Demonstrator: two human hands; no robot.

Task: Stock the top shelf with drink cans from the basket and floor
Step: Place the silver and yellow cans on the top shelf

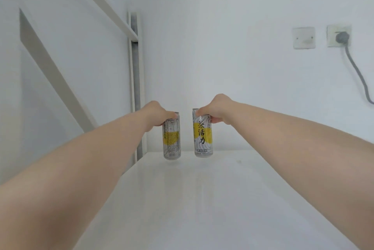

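Note:
Two slim silver-and-yellow drink cans stand upright at the far end of the white top shelf (202, 199). My left hand (156, 114) grips the top of the left can (171, 140), whose barcode side faces me. My right hand (217, 111) grips the top of the right can (203, 138), whose black lettering faces me. Both arms reach straight forward over the shelf. The cans are a small gap apart. Whether their bases touch the shelf I cannot tell. The basket and floor are out of view.
A white upright post (134, 80) and slanted frame bars (101, 3) rise at the shelf's back left. The white wall behind carries a switch plate (304, 38) and a socket with a grey plug (342, 36) and cable at the right.

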